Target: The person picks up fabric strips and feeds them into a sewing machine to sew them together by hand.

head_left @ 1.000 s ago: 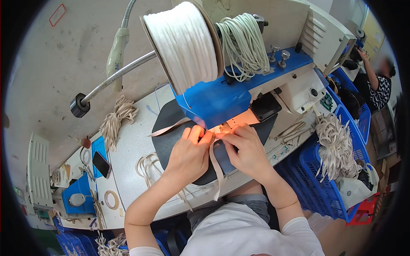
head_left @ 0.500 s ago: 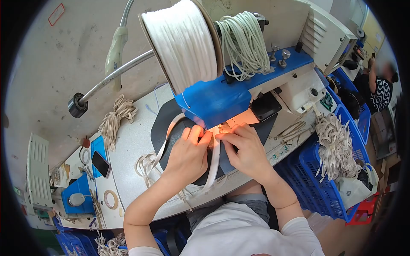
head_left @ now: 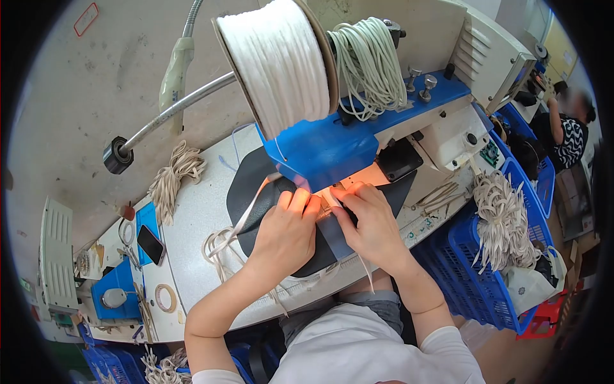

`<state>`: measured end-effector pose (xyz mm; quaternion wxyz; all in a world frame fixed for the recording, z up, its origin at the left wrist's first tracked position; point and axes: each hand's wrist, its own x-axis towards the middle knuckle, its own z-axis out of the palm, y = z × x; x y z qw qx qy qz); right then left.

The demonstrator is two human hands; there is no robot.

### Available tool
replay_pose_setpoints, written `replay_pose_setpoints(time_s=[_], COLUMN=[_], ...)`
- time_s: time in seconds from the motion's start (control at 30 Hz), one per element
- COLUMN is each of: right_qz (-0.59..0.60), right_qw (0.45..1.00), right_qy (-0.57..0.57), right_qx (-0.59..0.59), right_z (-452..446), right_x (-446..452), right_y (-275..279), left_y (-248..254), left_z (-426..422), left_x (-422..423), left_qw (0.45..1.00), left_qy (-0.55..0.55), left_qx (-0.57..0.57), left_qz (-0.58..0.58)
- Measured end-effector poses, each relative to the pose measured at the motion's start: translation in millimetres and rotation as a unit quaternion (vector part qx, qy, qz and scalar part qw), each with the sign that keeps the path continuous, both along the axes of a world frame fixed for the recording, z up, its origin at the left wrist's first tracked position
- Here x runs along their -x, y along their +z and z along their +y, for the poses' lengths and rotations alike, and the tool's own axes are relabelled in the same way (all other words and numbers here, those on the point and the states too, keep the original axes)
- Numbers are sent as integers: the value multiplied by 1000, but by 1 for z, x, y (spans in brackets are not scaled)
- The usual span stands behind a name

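Here we have our right hand (head_left: 373, 227) with thumb and forefinger nearly closed, pinching a pale strap (head_left: 365, 273) just below the front of the blue machine cover (head_left: 323, 157). It looks light and soft, limp enough to twist or curl, probably not fragile; a flat pinch near the lit end should suit it best. Our left hand (head_left: 284, 233) is close beside, fingers bunched and bent forward, though we can't tell whether they grip the strap or just press down. Both palms face down, wrists low, forearms reaching in from either side. Under our hands lies the dark plate (head_left: 247, 174), and the strap's tail hangs below our right palm towards the counter (head_left: 208, 192) edge. Farther out, loose straps (head_left: 217, 249) lie left of the plate, and the white reel (head_left: 275, 67) sits above the cover
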<state>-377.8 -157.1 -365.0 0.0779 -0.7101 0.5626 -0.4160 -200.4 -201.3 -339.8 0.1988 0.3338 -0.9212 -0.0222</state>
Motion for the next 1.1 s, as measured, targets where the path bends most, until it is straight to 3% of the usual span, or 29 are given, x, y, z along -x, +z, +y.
replay_pose_setpoints(time_s=[1.1], right_qz=[17], right_qw=[1000], right_qy=[-11], right_qx=[10], right_z=[-1], right_x=[-2], right_y=[0], left_y=[-4], left_z=[3], left_x=[1], left_qw=[999], left_qy=[18], left_qx=[36], left_qz=[-25])
